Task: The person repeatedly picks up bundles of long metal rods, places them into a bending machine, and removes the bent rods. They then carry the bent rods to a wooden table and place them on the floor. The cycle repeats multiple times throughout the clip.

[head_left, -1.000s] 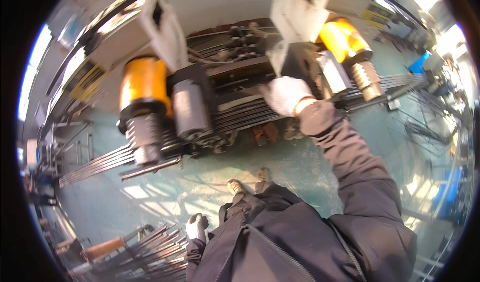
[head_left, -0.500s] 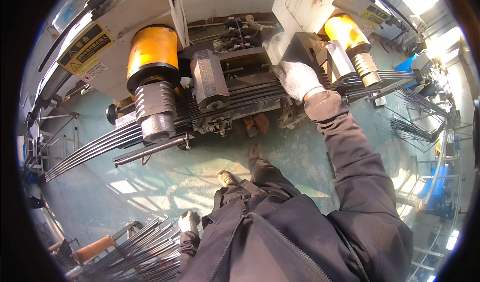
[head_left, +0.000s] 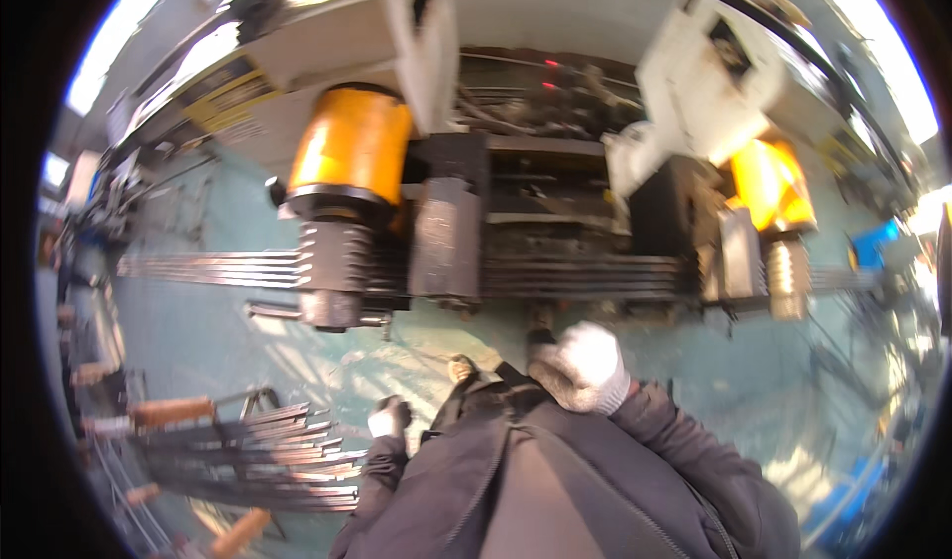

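Standing before a bending machine [head_left: 446, 232], steel rods [head_left: 585, 276] lying across it. Gloved right hand [head_left: 585, 366] curled, gripping nothing, near the rods; left hand [head_left: 389, 418] hanging, grip unclear. Keeping fingers off rollers advisable.

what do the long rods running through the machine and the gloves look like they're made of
The long rods look like bare steel: dull grey with thin bright streaks along their length. The stacked rods at lower left show the same grey sheen. The glove on the right hand looks like white knitted fabric, matte and soft-edged, greyed at the palm. The left hand seems gloved alike, though too small to tell.
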### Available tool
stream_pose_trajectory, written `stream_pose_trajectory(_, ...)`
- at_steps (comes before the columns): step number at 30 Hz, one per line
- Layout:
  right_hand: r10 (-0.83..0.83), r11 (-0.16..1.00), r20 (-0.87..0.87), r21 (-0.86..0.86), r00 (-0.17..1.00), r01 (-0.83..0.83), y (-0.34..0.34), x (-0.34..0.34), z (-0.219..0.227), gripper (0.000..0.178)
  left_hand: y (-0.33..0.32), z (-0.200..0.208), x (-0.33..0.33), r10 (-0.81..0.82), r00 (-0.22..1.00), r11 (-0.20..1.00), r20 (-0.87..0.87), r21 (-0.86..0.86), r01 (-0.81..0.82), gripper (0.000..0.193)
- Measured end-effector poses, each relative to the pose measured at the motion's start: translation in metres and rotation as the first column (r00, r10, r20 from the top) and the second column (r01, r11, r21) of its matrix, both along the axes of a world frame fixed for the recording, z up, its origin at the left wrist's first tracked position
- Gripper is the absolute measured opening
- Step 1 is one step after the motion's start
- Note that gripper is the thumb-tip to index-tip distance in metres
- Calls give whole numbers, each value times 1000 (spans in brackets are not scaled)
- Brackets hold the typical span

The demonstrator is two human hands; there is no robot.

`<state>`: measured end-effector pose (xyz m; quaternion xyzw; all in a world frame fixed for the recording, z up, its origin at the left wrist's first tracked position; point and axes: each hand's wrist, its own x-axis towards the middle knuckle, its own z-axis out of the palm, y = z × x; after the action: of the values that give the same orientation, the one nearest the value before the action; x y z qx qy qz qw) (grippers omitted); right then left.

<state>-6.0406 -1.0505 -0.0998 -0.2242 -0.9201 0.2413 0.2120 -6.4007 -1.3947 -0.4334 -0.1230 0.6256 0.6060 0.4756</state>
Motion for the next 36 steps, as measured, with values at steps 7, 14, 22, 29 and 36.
stream_pose_trajectory(7, -332, 717, 614, -330, 716, 614, -15, 82, -179, 31, 51, 36, 72, -761, 465, 643, -453, -431, 632, 37)
stream_pose_trajectory(14, -673, 150, 611, -440, 417, 885, -124, 172, -265, 27, 0, 24, -2, -660, 687, 741, -304, -415, 529, 38)
stream_pose_trajectory(22, -486, 45, 813, -344, 322, 938, -267, 183, -311, 45, -82, 6, -58, -451, 869, 858, -204, -367, 359, 30)
stream_pose_trajectory(29, -561, 171, 700, -424, 441, 890, -236, 194, -298, 47, -58, 40, -7, -743, 557, 670, -372, -407, 621, 30)
stream_pose_trajectory(36, -671, -63, 642, -547, 371, 834, -208, 196, -273, 39, 4, 65, 18, -532, 814, 845, -234, -216, 490, 29)
